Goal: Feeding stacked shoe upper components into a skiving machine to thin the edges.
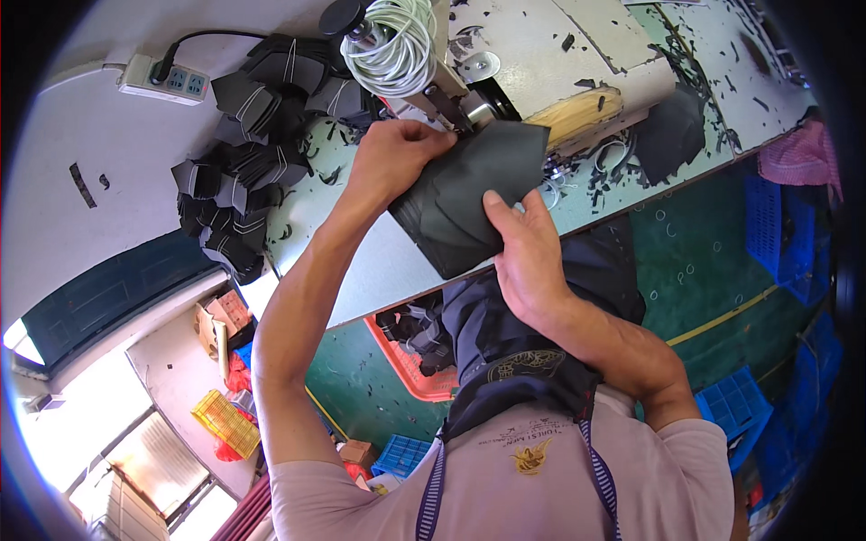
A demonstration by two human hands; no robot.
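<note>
A folded or layered black sheet of leather-like material (469,203) lies over the near edge of the pale worktable, its upper edge close under the head of a bench machine (460,104). My right hand (530,257) grips the sheet's near right side, thumb on top and fingers underneath. At the upper left edge my left hand (397,155) is closed, thumb and forefinger pinching the sheet beside the machine's metal parts. The exact contact of those fingertips is partly hidden. A coil of white cord (390,50) hangs on the machine above my left hand.
Bundles of black pieces tied with string (248,167) are heaped at the left. Black scraps litter the worktable (347,288). A power strip (162,79) lies at the far left. Below are a red basket (415,374) of black pieces and blue crates (735,406). Another black piece (669,135) lies right.
</note>
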